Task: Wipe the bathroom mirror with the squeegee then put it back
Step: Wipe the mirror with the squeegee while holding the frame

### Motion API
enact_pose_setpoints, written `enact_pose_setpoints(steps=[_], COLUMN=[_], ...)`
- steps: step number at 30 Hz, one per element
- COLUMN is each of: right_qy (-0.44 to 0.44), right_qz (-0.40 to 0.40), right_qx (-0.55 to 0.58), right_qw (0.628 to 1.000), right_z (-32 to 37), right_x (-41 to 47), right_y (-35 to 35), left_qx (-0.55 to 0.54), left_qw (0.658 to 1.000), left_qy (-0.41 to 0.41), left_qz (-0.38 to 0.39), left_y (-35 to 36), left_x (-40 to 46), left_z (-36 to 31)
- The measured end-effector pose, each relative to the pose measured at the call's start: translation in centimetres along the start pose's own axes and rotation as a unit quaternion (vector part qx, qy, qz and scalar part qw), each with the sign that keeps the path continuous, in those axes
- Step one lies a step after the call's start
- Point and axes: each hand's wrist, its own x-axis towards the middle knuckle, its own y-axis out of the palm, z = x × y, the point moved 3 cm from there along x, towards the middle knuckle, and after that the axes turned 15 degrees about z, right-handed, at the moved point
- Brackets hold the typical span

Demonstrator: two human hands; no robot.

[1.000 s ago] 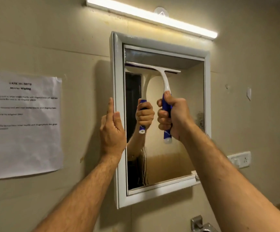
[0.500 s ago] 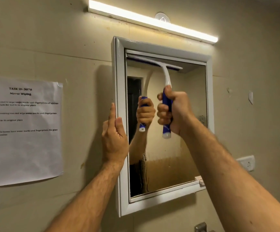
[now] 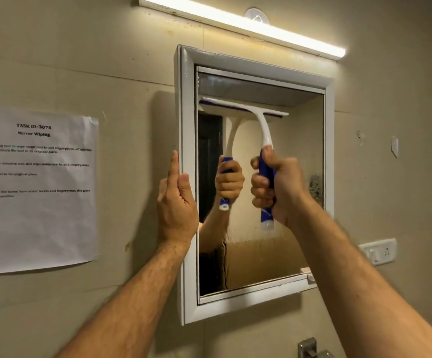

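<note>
Squeegee: white, blue grip; I'm seeing right hand gripping it, handle down, blade seemingly touching mirror; left hand flat, resting on frame.

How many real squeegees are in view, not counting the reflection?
1: the squeegee, blade against the upper mirror, gripped by the right hand. The second one is its reflection.
</note>
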Motion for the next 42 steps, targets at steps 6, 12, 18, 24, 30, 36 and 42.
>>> enact_pose_setpoints(steps=[6,12,18,24,30,36,42], right_qy=[0.031,0.085,0.02,0.08,0.074,0.09,0.116], right_qz=[0.014,0.038,0.025,0.008,-0.013,-0.01,-0.018], right_qx=[0.055,-0.004,0.03,-0.035,-0.095,-0.055,-0.005], right_qw=[0.998,0.996,0.999,0.996,0.993,0.994,0.993], right_z=[-3.1,-8.3,-4.8,-11.9,-10.7,-12.5,-15.1], right_x=[-2.6,-5.5,-4.3,-7.3,-7.1,-7.7,-10.3], right_y=[0.1,-2.5,-0.5,-2.7,-2.8,-2.7,-1.9], left_qx=[0.008,0.011,-0.037,-0.011,-0.012,-0.019,-0.042], left_qw=[1.0,1.0,0.995,0.994,0.995,0.992,0.988], left_qy=[0.0,-0.008,-0.087,-0.103,-0.096,-0.128,-0.15], left_qz=[0.003,-0.015,0.022,-0.028,-0.031,-0.002,0.008], left_y=[0.1,0.2,0.5,0.1,-0.1,0.0,0.4], left_x=[0.0,-0.2,-0.6,-1.3,-1.4,-2.5,-5.2], left_z=[0.0,-0.1,-0.5,-0.3,-0.5,-0.7,0.7])
